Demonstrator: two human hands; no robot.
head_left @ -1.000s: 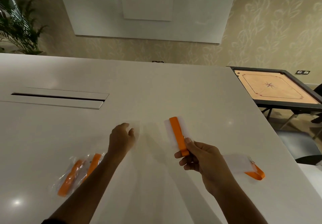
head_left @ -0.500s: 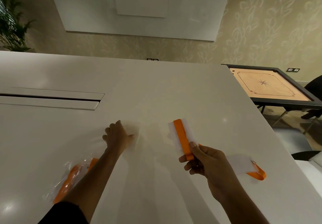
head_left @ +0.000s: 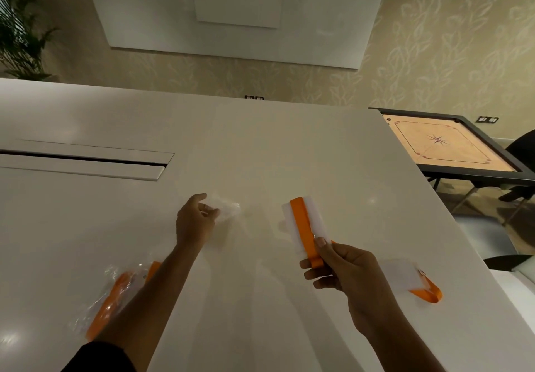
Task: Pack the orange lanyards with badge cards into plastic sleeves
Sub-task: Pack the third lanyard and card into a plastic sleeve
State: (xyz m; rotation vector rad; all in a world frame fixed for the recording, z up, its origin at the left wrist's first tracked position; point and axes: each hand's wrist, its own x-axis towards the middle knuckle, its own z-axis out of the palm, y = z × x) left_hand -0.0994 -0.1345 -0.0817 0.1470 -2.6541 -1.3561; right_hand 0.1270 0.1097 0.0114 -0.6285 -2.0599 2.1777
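My right hand pinches an orange lanyard folded flat against its white badge card, held just above the table. My left hand lifts a clear plastic sleeve between thumb and fingers, a little left of the card. Two packed lanyards in clear sleeves lie at the near left, partly hidden by my left forearm. Another white card with an orange lanyard lies unpacked on the table at the right.
The white table has a long cable slot at the left. Its right edge runs diagonally past a carrom board on a stand. A dark chair stands further right and a plant at the far left.
My left hand went from lying on the table to pinching the clear sleeve and raising it. My right hand kept the lanyard and card, and the card now shows more.
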